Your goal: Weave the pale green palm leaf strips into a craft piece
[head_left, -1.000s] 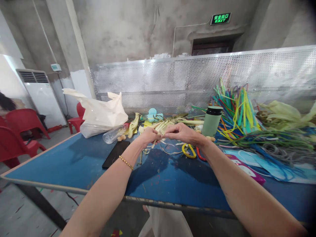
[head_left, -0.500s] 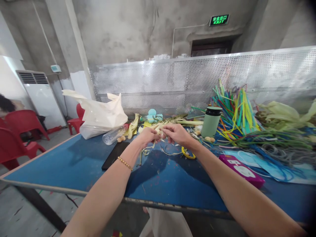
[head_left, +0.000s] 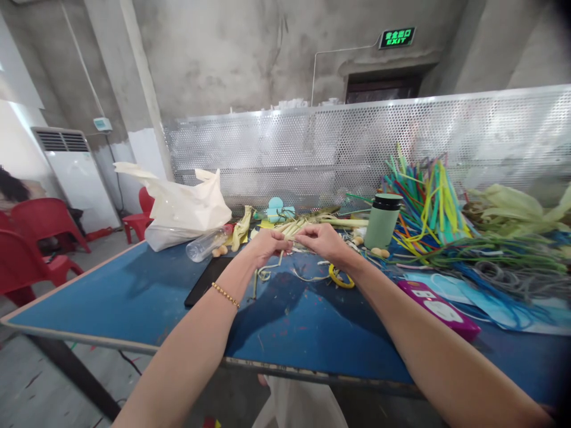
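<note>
Both hands meet above the blue table (head_left: 147, 297), close in front of a heap of pale husk strips (head_left: 292, 227). My left hand (head_left: 267, 245), a beaded gold bracelet on its wrist, pinches a thin pale corn husk strip (head_left: 281, 257) whose end hangs below the fingers. Thumb and forefinger of my right hand (head_left: 323, 242) are pressed together at the same strip, their tips nearly touching the left fingertips. The fingers hide most of the held piece. Husk scraps (head_left: 265, 273) and a yellow ring (head_left: 341, 277) lie below the hands.
Left stand a white plastic bag (head_left: 190, 205), a clear bottle (head_left: 205, 245) and a black tablet-like slab (head_left: 207, 280). Right are a green jar (head_left: 382, 221), colourful pipe cleaners (head_left: 430, 202), corn husks (head_left: 513, 208) and a purple box (head_left: 439, 309). A perforated metal screen (head_left: 267, 154) stands behind.
Both hands stay nearly in place. The fingertips have drawn a little closer together, and the right fingers are more curled. The view has shifted very slightly.
</note>
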`<move>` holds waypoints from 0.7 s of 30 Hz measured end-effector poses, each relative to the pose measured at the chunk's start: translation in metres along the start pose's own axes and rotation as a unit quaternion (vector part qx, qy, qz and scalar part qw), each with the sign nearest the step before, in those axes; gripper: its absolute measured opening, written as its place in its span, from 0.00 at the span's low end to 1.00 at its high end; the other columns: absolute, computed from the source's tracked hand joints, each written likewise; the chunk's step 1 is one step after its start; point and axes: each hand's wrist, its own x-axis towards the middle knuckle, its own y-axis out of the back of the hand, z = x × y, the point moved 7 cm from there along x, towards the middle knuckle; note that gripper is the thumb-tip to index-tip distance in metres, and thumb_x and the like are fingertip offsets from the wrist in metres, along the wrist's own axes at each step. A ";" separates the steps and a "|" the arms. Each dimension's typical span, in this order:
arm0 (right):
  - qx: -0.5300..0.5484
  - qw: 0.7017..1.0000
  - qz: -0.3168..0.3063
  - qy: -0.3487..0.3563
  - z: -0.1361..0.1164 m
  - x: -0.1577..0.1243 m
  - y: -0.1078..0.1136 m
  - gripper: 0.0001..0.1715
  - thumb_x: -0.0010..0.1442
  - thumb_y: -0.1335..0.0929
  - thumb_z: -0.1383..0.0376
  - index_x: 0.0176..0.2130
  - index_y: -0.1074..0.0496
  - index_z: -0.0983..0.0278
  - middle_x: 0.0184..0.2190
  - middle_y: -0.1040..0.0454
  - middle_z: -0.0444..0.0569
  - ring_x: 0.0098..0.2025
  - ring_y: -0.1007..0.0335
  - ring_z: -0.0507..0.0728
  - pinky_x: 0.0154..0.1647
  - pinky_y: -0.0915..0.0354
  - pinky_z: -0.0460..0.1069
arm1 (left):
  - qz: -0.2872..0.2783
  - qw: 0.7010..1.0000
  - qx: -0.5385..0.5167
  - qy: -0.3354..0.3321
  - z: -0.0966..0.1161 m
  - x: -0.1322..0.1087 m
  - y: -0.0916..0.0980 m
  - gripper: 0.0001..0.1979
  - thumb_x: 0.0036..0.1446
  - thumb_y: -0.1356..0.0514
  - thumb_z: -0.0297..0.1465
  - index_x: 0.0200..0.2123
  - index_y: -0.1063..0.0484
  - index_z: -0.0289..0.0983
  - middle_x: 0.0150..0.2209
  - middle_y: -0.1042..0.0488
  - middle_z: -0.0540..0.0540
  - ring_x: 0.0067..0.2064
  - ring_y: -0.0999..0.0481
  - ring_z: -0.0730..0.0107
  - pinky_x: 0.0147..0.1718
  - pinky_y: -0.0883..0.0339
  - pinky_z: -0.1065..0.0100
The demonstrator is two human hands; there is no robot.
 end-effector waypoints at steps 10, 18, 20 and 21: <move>-0.048 0.999 0.020 -0.009 0.007 0.003 0.003 0.11 0.48 0.34 0.63 0.22 0.26 0.67 0.17 0.32 0.44 0.22 0.41 0.49 0.22 0.46 0.45 | -0.003 0.999 0.026 -0.018 0.002 0.000 0.000 0.18 0.38 0.27 0.35 0.18 0.32 0.31 0.19 0.32 0.49 0.22 0.34 0.78 0.24 0.42 0.71; -0.055 0.998 0.001 -0.007 0.007 0.002 -0.003 0.12 0.50 0.34 0.62 0.22 0.27 0.67 0.16 0.34 0.42 0.20 0.42 0.49 0.22 0.47 0.45 | 0.002 0.998 0.067 -0.012 0.002 -0.001 -0.001 0.16 0.39 0.28 0.35 0.18 0.30 0.30 0.19 0.30 0.48 0.20 0.35 0.78 0.22 0.43 0.71; -0.061 0.998 0.002 -0.010 0.008 0.003 -0.003 0.12 0.50 0.34 0.62 0.21 0.27 0.67 0.15 0.35 0.42 0.20 0.42 0.49 0.22 0.48 0.45 | 0.007 0.997 0.071 -0.016 0.004 -0.002 -0.002 0.16 0.39 0.28 0.34 0.17 0.30 0.30 0.18 0.30 0.48 0.20 0.35 0.78 0.22 0.43 0.71; -0.064 0.998 0.005 -0.012 0.008 0.003 -0.002 0.12 0.50 0.34 0.62 0.21 0.27 0.66 0.15 0.35 0.42 0.20 0.42 0.49 0.22 0.48 0.45 | 0.009 0.997 0.072 -0.017 0.005 -0.002 -0.002 0.15 0.39 0.28 0.34 0.17 0.30 0.30 0.18 0.30 0.48 0.20 0.36 0.78 0.22 0.43 0.71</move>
